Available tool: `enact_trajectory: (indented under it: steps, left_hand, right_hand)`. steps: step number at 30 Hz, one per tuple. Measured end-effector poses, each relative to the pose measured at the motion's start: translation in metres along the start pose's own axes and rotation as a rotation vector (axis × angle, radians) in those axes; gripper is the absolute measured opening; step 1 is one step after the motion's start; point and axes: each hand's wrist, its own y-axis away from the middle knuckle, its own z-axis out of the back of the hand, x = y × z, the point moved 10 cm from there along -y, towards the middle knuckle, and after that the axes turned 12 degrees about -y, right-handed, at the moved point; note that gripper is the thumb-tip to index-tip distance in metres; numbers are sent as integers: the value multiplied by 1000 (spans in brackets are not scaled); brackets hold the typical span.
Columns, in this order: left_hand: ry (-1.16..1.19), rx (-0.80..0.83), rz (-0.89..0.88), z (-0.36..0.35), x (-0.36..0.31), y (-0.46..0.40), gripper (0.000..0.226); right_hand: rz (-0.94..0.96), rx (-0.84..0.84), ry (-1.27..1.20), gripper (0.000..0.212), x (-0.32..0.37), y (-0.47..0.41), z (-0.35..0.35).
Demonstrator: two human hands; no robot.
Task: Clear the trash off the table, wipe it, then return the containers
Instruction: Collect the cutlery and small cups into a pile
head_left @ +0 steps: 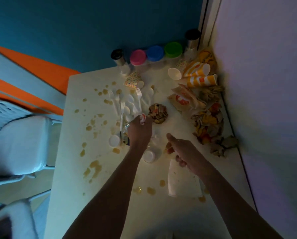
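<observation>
Trash on white table (pixel 72 169): small white-and-red scrap (pixel 143 118) pinched at fingertips of left hand (pixel 139 131); crumpled brown wrapper (pixel 158 113) just right of those fingers; plastic forks and spoons (pixel 127 102) just beyond them. Right hand (pixel 183 152) hovering over overturned white cup (pixel 172 178), fingers loosely curled, thumb extended, apparently gripping nothing. Striped paper cups (pixel 202 75) and wrapper heap well beyond right fingertips, toward wall. Lidded containers (pixel 154 53) at far edge. Judged light, soft, crushable; best gathered by bunching from above. Cutlery stiff, likely slippery; sticky brown spills between.
</observation>
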Motion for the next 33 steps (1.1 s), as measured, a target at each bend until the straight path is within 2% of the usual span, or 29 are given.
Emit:
enact_trajectory:
  steps: [4, 9, 13, 15, 17, 21, 23, 25, 30, 33]
  left_hand:
    - [113, -72, -87, 25, -2, 30, 26]
    - [142, -64, -151, 30, 11, 66, 23]
    - [175, 64, -35, 21, 47, 73, 23]
    - [268, 150, 92, 19, 71, 72, 19]
    - [304, 213, 127, 23, 88, 65, 9]
    - [163, 176, 91, 51, 111, 35, 5]
    - [-33, 116, -4, 69, 114, 14, 2]
    - [-232, 94, -123, 78, 115, -8, 18]
    - [-507, 301, -288, 61, 128, -40, 54]
    - [-645, 368, -368, 47, 137, -44, 57]
  right_hand:
    - [-82, 174, -154, 41, -17, 18, -54]
    - [-46, 123, -310, 14, -18, 23, -72]
    - [-16, 38, -350, 10, -30, 17, -75]
    - [-20, 19, -275, 11, -37, 16, -83]
    - [18, -37, -136, 11, -38, 16, -88]
    - [319, -283, 132, 12, -21, 19, -82]
    - [356, -416, 378, 10, -21, 20, -79]
    - [314, -502, 565, 24, -29, 19, -81]
    - [277, -595, 761, 65, -45, 4, -90]
    - [242, -635, 823, 65, -59, -7, -88]
